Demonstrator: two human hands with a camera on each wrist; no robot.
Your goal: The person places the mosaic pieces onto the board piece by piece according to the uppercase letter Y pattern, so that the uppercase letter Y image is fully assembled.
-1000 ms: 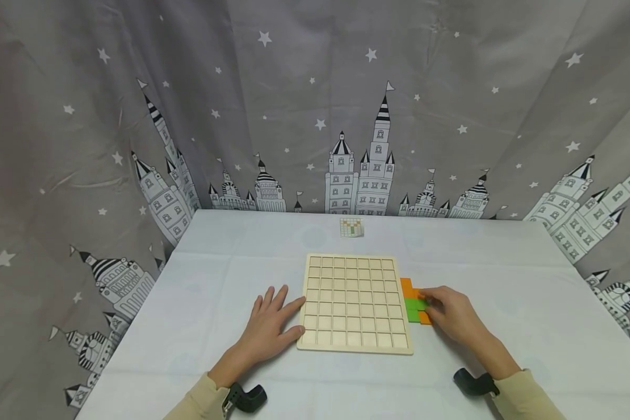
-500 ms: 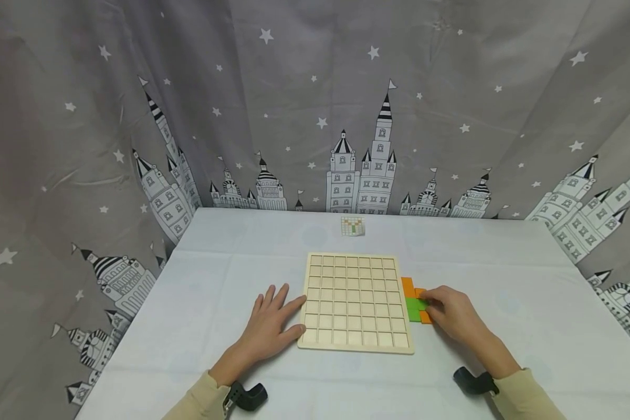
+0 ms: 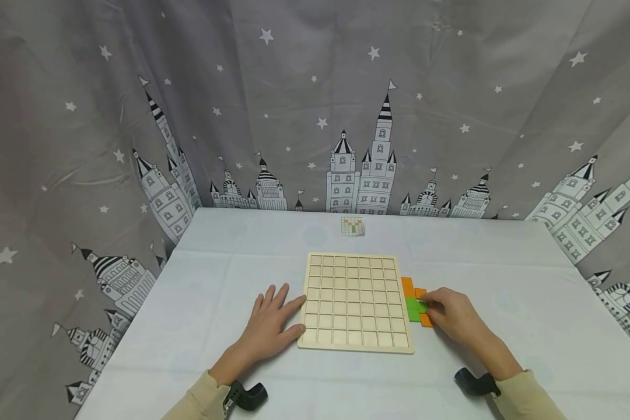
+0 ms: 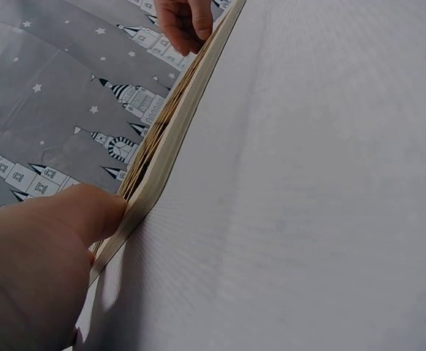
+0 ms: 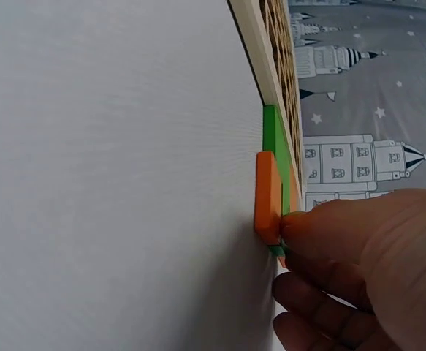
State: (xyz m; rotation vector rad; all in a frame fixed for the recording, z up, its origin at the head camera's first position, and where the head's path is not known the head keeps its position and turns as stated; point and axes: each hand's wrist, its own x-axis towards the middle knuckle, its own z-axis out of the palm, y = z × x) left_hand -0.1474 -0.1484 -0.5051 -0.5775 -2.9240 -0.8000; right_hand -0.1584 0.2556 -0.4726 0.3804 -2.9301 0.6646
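A pale wooden grid board (image 3: 354,303) lies on the white table. My left hand (image 3: 262,331) rests flat beside it with fingers spread; its thumb (image 4: 99,212) and index finger touch the board's left edge. Off the right edge lie several flat square tiles, orange and green. My right hand (image 3: 455,315) pinches the outer green tile (image 3: 423,307) between thumb and fingers, mostly covering it. Just nearer me is an orange tile (image 5: 268,197), close to the thumb. Another green tile (image 3: 412,309) touches the board, and an orange tile (image 3: 407,287) sits farther back.
A small paper card (image 3: 353,226) with a coloured grid pattern lies behind the board. Grey curtain (image 3: 273,105) printed with castles and stars hangs at the table's back and sides. Each wrist wears a black camera mount (image 3: 249,398).
My right hand has shifted slightly right and toward me. The outer green tile and the near orange tile slid with it, opening a thin gap behind. My left hand stays put.
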